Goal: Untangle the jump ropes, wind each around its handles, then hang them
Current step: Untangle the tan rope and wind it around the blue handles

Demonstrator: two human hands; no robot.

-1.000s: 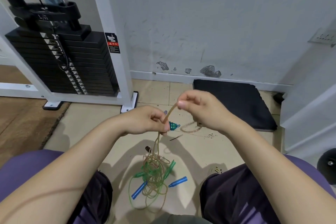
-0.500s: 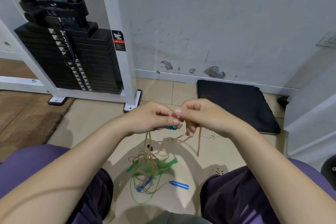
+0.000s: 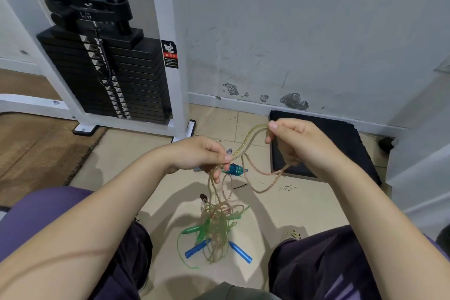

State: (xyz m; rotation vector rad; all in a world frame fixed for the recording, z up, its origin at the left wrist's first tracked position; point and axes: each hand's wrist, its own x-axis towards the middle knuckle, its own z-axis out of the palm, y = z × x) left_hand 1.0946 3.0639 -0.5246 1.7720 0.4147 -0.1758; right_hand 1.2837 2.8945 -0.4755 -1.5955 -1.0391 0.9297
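Both hands up in the air pinching the same clear cord

Left hand pinches the cord beside a teal handle end; right hand pinches a loop higher up. The tangle with green handles and blue handles sits on the floor tiles between the knees.

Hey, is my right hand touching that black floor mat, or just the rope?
Apart. The head view shows the right hand raised, pinching the clear rope; the black mat lies on the floor behind.
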